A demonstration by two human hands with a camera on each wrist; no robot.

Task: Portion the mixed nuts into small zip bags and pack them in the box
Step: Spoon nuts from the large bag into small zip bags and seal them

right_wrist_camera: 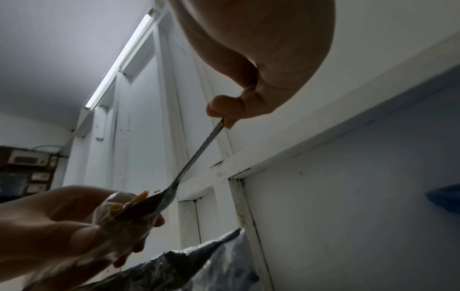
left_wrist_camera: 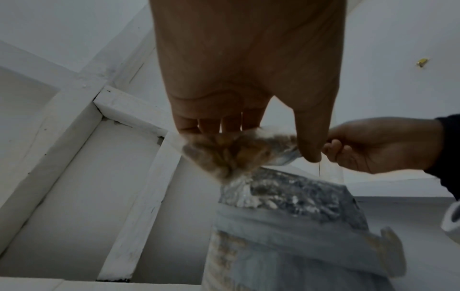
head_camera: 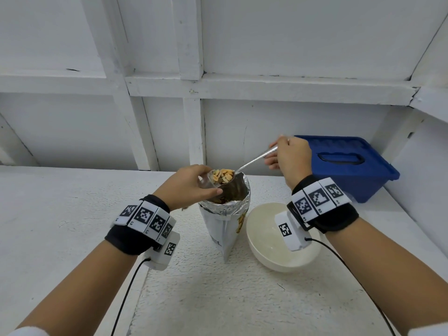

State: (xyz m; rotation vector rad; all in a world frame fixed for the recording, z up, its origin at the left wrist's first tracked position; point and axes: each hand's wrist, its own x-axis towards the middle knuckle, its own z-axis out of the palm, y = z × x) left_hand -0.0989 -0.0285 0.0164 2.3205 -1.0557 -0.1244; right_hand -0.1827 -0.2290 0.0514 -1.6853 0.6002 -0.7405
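Note:
A foil bag of mixed nuts (head_camera: 226, 214) stands open at the middle of the white counter. Above its mouth my left hand (head_camera: 188, 185) holds a small clear zip bag (left_wrist_camera: 239, 151) with nuts inside, thumb on one side and fingers on the other. My right hand (head_camera: 289, 156) grips the handle of a metal spoon (head_camera: 254, 160). The spoon's bowl is heaped with nuts (head_camera: 223, 175) and sits at the zip bag's opening. From the right wrist, the spoon (right_wrist_camera: 196, 157) slants down to the zip bag (right_wrist_camera: 117, 208) in the left hand. A blue lidded box (head_camera: 344, 163) stands at the back right.
A white bowl (head_camera: 264, 246) sits on the counter just right of the foil bag, under my right wrist. A white panelled wall (head_camera: 218, 93) runs behind the counter, close to the hands. Cables trail from both wrist cameras toward the near edge.

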